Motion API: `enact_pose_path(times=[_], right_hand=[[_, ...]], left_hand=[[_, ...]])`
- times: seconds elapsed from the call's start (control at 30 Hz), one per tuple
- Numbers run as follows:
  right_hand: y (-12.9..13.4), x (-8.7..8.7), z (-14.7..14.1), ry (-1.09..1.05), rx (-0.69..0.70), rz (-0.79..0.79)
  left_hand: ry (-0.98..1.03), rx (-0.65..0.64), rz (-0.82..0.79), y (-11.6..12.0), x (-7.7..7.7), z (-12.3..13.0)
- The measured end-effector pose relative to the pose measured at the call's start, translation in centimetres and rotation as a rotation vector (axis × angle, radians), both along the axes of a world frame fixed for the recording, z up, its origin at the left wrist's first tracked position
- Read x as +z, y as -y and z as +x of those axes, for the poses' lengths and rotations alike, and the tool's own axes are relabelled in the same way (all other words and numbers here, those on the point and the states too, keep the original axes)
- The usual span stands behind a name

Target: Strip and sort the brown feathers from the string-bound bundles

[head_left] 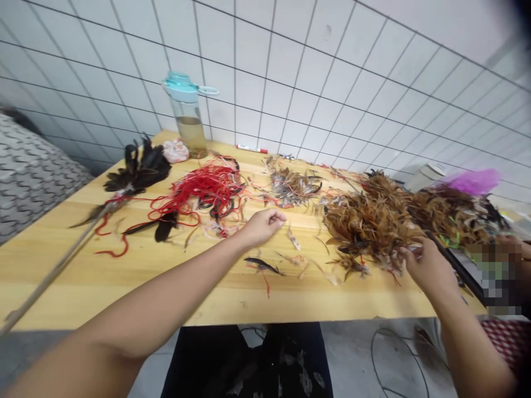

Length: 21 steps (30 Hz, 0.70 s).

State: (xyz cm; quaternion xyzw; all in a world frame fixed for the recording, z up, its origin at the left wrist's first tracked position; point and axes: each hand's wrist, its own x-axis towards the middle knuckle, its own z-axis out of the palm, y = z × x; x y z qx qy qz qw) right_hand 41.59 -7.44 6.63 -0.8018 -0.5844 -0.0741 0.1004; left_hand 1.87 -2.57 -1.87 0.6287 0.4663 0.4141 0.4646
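My left hand [264, 225] hovers over the middle of the wooden table [207, 301], its fingers curled together; whatever they may hold is too small to make out. At the near right edge of a big pile of brown feathers [369, 218], my right hand [427, 265] touches the feathers with thumb and fingers closed. Loose feathers and a dark feather [263, 265] lie between my hands. Tangled red string [207, 185] is left of centre, beside a smaller heap of grey-brown feathers [294, 185]. A stick [58, 268] with black feathers [139, 166] tied at its tip lies at the left.
A bottle with a blue lid [188, 119] stands by the tiled wall, next to a crumpled pinkish bag [176, 150]. A red-and-white marker [251, 148] lies behind. More feathers [456, 213] and a purple bag [475, 181] are at right, near another person's hand [510, 249].
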Motion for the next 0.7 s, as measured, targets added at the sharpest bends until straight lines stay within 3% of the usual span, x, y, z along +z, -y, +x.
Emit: enact_pose_path(times=[0.13, 0.3, 0.4, 0.53, 0.7], right_hand=[[-0.5, 1.0, -6.2, 0.121, 0.248, 0.069], [-1.7, -0.4, -15.0, 0.304, 0.517, 0.097], [-3.0, -2.1, -18.3, 0.41, 0.645, 0.087], [-5.4, -4.7, -20.4, 0.425, 0.728, 0.092], [-7.8, -7.7, -21.0, 0.315, 0.738, 0.174]], left_hand=[[-0.243, 0.031, 0.331, 1.0, 1.3, 0.2], [-0.507, -0.294, 0.683, 3.1, 2.2, 1.1], [-0.681, -0.378, 0.752, 3.6, 1.8, 1.4], [-0.786, -0.312, 0.712, 2.4, 1.0, 0.7], [-0.758, -0.039, 0.62, -0.1, 0.8, -1.6]])
